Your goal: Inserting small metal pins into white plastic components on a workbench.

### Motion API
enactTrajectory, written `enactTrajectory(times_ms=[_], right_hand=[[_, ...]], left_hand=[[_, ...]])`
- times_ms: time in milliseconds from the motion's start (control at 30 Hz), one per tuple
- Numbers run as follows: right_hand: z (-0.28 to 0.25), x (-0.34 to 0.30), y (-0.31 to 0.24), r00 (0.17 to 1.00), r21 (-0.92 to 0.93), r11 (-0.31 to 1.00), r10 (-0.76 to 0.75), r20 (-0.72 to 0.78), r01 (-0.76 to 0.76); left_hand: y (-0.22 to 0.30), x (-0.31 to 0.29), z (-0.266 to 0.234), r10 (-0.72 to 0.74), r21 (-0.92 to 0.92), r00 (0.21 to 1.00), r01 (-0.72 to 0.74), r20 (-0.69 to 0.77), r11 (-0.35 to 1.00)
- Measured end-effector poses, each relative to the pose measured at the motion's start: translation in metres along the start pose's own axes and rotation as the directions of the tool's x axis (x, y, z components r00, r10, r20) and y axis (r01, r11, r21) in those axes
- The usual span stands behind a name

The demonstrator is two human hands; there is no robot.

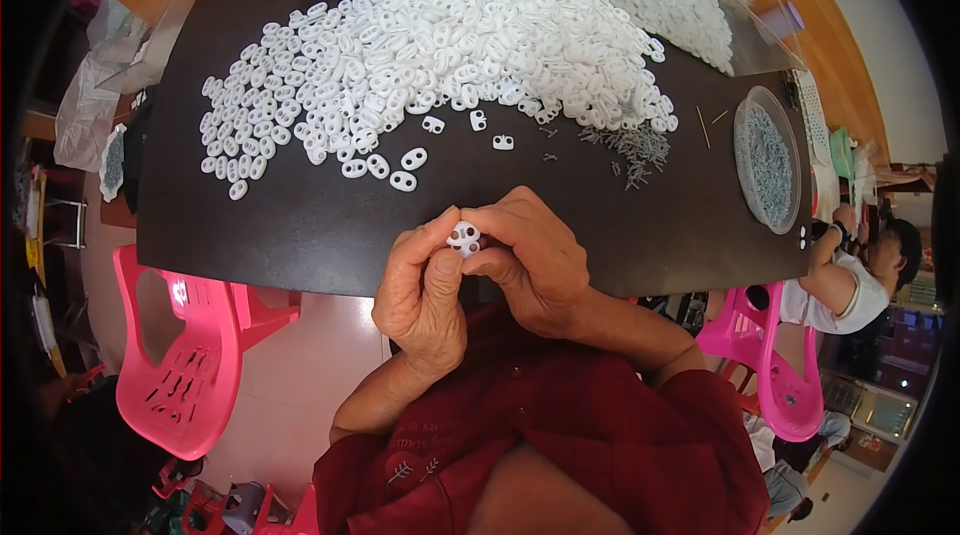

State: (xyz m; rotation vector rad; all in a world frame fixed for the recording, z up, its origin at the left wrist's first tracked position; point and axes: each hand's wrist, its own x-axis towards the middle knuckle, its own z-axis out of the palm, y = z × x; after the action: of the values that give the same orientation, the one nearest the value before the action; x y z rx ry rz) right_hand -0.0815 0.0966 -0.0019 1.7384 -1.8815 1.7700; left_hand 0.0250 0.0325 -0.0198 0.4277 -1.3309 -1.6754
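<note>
My left hand [425, 300] and my right hand [540, 260] meet just over the table's near edge. Between their fingertips sits a small white plastic piece with round holes [463, 235], pinched from both sides; it may be two pieces put together, as the fingers hide part of it. Beyond the hands spreads a broad heap of white oval two-hole pieces [450, 50]. A few squarer white pieces [503, 142] lie in front of the heap. Small thin grey metal parts [640, 147], perhaps springs or screws, are piled at its right end.
The dark table [270, 235] carries see-through bags of white pieces [665, 0] at the back. A round tub [741, 157] of grey metal parts stands right, near two thin sticks [704, 127]. Pink chairs [190, 365] flank me; another person [845, 280] sits at right.
</note>
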Motion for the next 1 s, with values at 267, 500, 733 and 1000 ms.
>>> enactTrajectory(times_ms=[267, 500, 733, 1000], right_hand=[[-0.0006, 0.0012, 0.0012, 1.0, -0.011, 1.0, 0.004, 0.007, -0.004], [0.0012, 0.0009, 0.0016, 0.999, -0.077, 0.996, -0.05, -0.022, 0.048], [0.0008, -0.0001, 0.0024, 0.995, -0.116, 0.99, -0.092, -0.043, 0.086], [0.0008, -0.0009, 0.0006, 0.994, -0.128, 0.987, -0.104, -0.044, 0.098]], left_hand=[[-0.0025, 0.0, -0.0038, 0.01, 0.043, 0.999, -0.011, 0.032, 0.999], [-0.002, 0.0023, -0.0008, 0.007, 0.03, 1.0, -0.008, 0.021, 1.0], [-0.0035, 0.002, 0.0025, 0.04, 0.041, 0.999, -0.041, 0.022, 0.998], [-0.0068, 0.0052, 0.003, 0.158, 0.143, 0.987, -0.16, 0.022, 0.977]])
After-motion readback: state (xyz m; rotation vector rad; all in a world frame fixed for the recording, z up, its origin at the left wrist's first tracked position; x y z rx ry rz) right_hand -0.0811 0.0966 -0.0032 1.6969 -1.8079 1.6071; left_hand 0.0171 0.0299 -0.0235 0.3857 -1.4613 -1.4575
